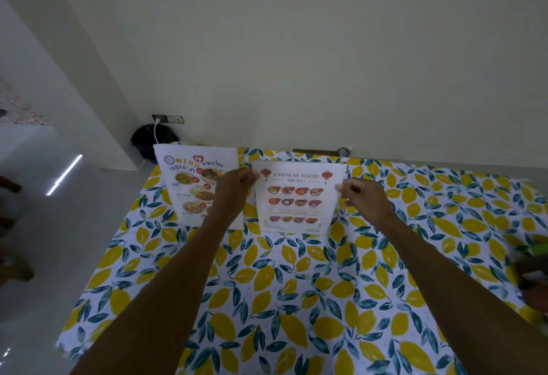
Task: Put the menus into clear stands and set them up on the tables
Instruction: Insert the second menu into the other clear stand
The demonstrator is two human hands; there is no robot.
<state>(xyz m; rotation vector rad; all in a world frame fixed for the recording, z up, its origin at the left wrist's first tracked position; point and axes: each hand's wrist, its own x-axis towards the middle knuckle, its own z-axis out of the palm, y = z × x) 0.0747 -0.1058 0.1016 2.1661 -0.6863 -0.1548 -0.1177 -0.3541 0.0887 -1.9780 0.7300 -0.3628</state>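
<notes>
A white Chinese food menu (296, 196) stands upright in a clear stand near the far edge of the table (296, 300). My left hand (234, 193) grips its left edge and my right hand (361, 196) pinches its right edge. To the left, a Thai menu (189, 185) stands upright in its own clear stand; my left hand and wrist hide its right part.
A lemon-print cloth covers the table, which sits against a pale wall. A dark bag (151, 140) and a wall socket with a white cable (167, 119) lie behind the far left corner. Blurred green and dark items (533, 271) sit at the table's right edge. Glossy floor lies to the left.
</notes>
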